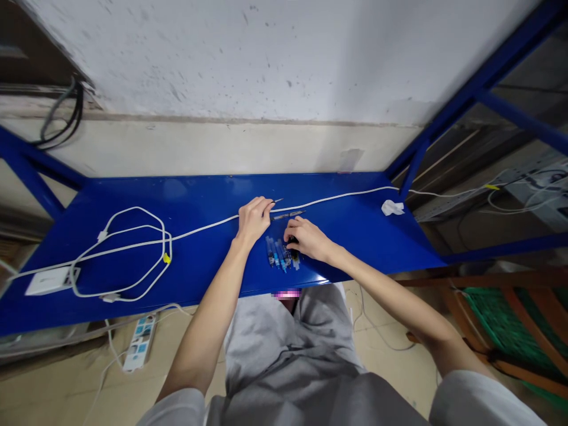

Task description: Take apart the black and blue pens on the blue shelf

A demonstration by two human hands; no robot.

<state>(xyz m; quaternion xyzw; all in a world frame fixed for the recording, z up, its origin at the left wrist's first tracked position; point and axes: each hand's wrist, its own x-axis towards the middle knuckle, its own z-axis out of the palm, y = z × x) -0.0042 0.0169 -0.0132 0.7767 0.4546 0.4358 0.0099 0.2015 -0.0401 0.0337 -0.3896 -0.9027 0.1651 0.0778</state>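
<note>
My left hand (254, 219) is closed, its thumb and fingers pinching a slim dark pen part (278, 201) whose thin tip points right. Just to the right of that hand, a dark pen-like stick (288, 216) lies on the blue tabletop (213, 254). My right hand (308, 238) has its fingers curled down over the right end of a small pile; what they grip there is hidden. Blue, clear-bodied pen parts (277, 254) lie side by side in that pile, close to the table's front edge. Yellowish clear tubes (296, 260) poke out below my right fingers.
A white cable (204, 228) runs across the table, passing by my left hand. On the left lie a looped white cord (137, 208) and a white adapter (48, 280). Crumpled tissue (392, 207) sits at the right. Blue frame bars (470, 106) and the wall (248, 148) bound the table.
</note>
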